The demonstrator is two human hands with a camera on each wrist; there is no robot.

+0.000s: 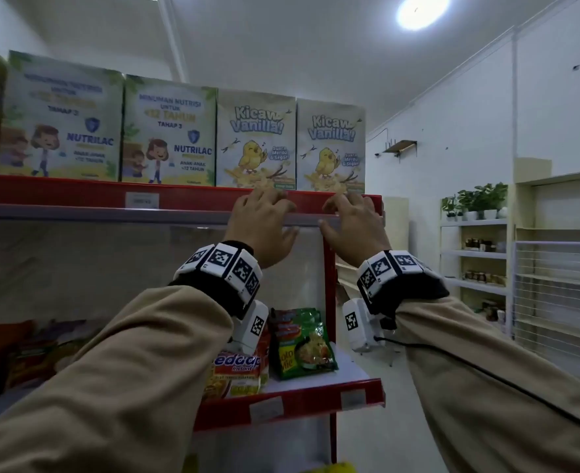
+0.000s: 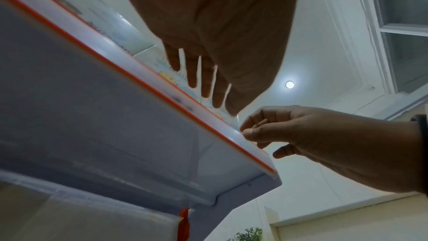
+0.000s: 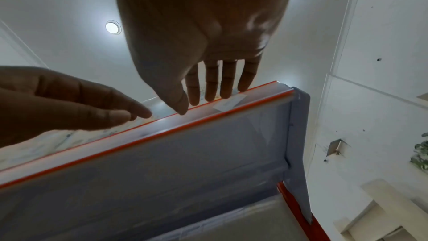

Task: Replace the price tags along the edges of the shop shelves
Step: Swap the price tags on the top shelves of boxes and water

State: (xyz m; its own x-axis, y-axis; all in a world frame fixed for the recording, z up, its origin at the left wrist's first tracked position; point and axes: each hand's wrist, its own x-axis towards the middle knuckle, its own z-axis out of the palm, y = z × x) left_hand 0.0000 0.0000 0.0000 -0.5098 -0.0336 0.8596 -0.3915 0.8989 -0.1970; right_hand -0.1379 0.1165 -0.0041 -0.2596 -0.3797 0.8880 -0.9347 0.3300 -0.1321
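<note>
The top shelf's red price strip (image 1: 77, 194) runs along its front edge and shows as a pale band (image 3: 162, 127) from below. Both hands are up at its right end. My left hand (image 1: 264, 216) lays straight fingers (image 2: 203, 87) over the strip's top rim and holds nothing. My right hand (image 1: 350, 215) has its fingers (image 3: 225, 87) over the rim and its thumb against the front, pinching the strip. A white price tag (image 3: 228, 103) sits in the strip just below those fingers. Another tag (image 1: 142, 200) sits farther left on the same strip.
Nutrilac boxes (image 1: 169, 131) and Kicaw Vanilla boxes (image 1: 329, 145) stand tight along the top shelf behind the strip. Noodle packets (image 1: 302, 343) lie on the lower shelf, whose red edge (image 1: 312, 401) carries two tags. White wall shelves with jars and plants (image 1: 476, 199) stand at the right.
</note>
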